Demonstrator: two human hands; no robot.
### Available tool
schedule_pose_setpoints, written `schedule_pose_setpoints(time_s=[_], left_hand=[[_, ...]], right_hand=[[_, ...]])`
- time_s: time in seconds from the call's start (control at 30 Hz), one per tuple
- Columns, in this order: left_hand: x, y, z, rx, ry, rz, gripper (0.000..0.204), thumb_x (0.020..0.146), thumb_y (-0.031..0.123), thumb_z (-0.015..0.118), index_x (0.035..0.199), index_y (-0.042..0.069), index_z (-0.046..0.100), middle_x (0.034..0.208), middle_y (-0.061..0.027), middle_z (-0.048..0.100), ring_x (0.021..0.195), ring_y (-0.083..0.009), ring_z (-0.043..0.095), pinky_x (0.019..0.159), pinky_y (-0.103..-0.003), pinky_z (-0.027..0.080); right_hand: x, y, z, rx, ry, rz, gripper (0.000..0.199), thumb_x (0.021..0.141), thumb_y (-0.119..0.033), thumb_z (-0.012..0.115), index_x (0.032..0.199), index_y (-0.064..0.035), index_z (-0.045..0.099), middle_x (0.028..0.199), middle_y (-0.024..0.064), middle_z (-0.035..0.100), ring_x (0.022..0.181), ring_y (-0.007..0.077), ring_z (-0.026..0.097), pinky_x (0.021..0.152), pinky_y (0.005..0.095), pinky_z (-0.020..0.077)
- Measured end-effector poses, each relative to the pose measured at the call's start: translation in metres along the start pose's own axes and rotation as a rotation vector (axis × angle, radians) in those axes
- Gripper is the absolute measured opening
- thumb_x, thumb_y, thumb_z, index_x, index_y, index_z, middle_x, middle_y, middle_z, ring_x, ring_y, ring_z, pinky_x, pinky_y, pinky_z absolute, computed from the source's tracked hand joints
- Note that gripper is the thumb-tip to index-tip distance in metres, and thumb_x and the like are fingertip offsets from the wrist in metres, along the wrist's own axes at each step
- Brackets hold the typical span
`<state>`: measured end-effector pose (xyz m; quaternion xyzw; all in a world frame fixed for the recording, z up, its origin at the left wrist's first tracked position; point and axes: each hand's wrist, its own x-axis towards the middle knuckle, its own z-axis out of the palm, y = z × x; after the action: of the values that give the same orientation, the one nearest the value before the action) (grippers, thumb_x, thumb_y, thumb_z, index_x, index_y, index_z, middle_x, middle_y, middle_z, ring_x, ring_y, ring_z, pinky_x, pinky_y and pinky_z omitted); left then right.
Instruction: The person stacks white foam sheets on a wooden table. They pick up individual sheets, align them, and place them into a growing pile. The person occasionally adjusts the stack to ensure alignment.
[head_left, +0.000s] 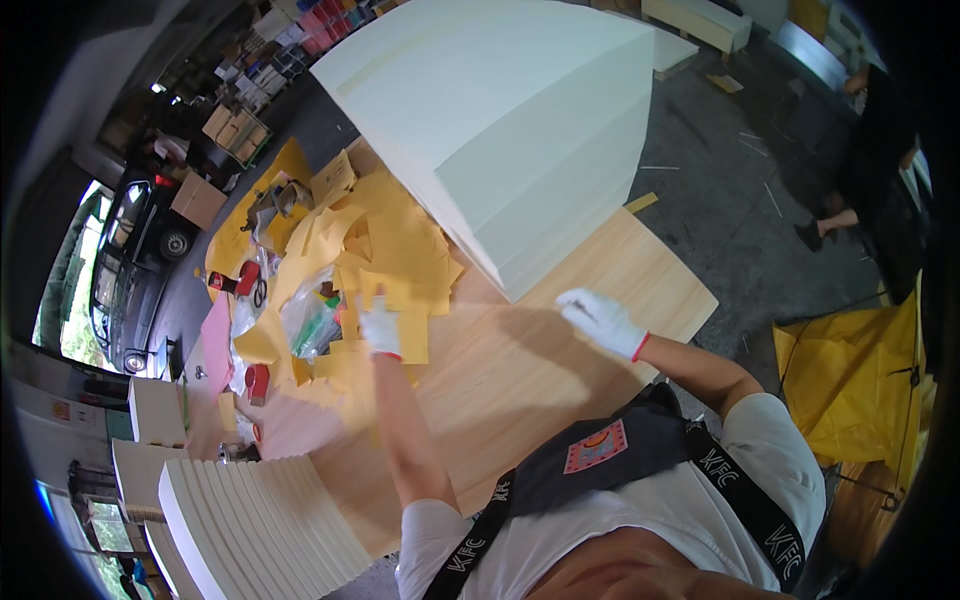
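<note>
A: What have you got on the pale wood-grain desk (pixel 470 400)?
B: On your left, loose yellow paper sheets (pixel 405 240), heaped and overlapping at odd angles.
A: And the large white block-like stack (pixel 470 110)?
B: It stands just right of your sheets, toward the desk's far side, one lower corner pointing at you, faint layer lines crossing its side.

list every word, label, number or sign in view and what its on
Black straps: bold white lettering, legible, but I won't copy it out.
Pink patch on the dark apron: any lettering is too small to read.
Orange wall sign: too small to read.
</note>
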<state>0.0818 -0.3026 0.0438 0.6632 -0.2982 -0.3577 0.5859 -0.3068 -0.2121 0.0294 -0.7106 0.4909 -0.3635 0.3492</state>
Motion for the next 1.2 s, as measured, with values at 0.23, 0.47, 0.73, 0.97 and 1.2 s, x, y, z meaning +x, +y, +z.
schedule_pose_setpoints(time_s=[0.23, 0.47, 0.73, 0.97, 1.2], left_hand=[[-0.089, 0.069, 0.085, 0.013, 0.425, 0.671, 0.067, 0.106, 0.041, 0.04, 0.16, 0.007, 0.019, 0.164, -0.0189, 0.023, 0.147, -0.0313, 0.031, 0.119, -0.043, 0.027], [-0.139, -0.018, 0.181, 0.102, 0.246, 0.518, 0.074, 0.106, 0.055, 0.031, 0.159, 0.004, 0.023, 0.154, -0.0171, 0.039, 0.141, -0.0288, 0.039, 0.118, -0.04, 0.03], [-0.132, -0.055, 0.182, 0.178, 0.458, 0.322, 0.063, 0.107, 0.048, 0.035, 0.155, 0.007, 0.028, 0.144, -0.0124, 0.044, 0.132, -0.0244, 0.044, 0.112, -0.039, 0.036], [-0.114, -0.049, 0.184, 0.031, 0.498, 0.411, 0.055, 0.108, 0.045, 0.036, 0.151, 0.011, 0.033, 0.14, -0.0096, 0.046, 0.128, -0.0227, 0.047, 0.109, -0.038, 0.039], [-0.112, -0.05, 0.178, -0.073, 0.525, 0.441, 0.047, 0.108, 0.041, 0.038, 0.147, 0.014, 0.038, 0.135, -0.0067, 0.048, 0.123, -0.0211, 0.049, 0.106, -0.038, 0.042]], right_hand=[[0.059, 0.114, -0.146, 0.733, 0.697, 0.116, 0.031, 0.103, -0.027, 0.055, 0.126, -0.0061, 0.059, 0.11, 0.0057, 0.063, 0.096, 0.0105, 0.058, 0.089, 0.0276, 0.0497], [0.112, 0.222, -0.199, 0.871, 0.558, 0.337, 0.036, 0.104, -0.034, 0.053, 0.125, -0.0067, 0.062, 0.108, 0.003, 0.065, 0.092, 0.0079, 0.058, 0.084, 0.0248, 0.0478], [0.139, 0.252, -0.174, 0.748, 0.293, 0.378, 0.046, 0.104, -0.039, 0.048, 0.133, -0.0058, 0.06, 0.132, 0.0086, 0.064, 0.127, 0.0203, 0.056, 0.11, 0.0319, 0.0389], [0.181, 0.258, -0.192, 0.659, 0.009, 0.297, 0.054, 0.103, -0.045, 0.044, 0.146, -0.0125, 0.049, 0.148, 0.012, 0.051, 0.139, 0.0275, 0.045, 0.114, 0.0354, 0.0345], [0.243, 0.231, -0.181, 0.438, -0.325, 0.36, 0.064, 0.099, -0.049, 0.044, 0.156, -0.0228, 0.031, 0.163, 0.008, 0.029, 0.147, 0.031, 0.035, 0.119, 0.0368, 0.029]])
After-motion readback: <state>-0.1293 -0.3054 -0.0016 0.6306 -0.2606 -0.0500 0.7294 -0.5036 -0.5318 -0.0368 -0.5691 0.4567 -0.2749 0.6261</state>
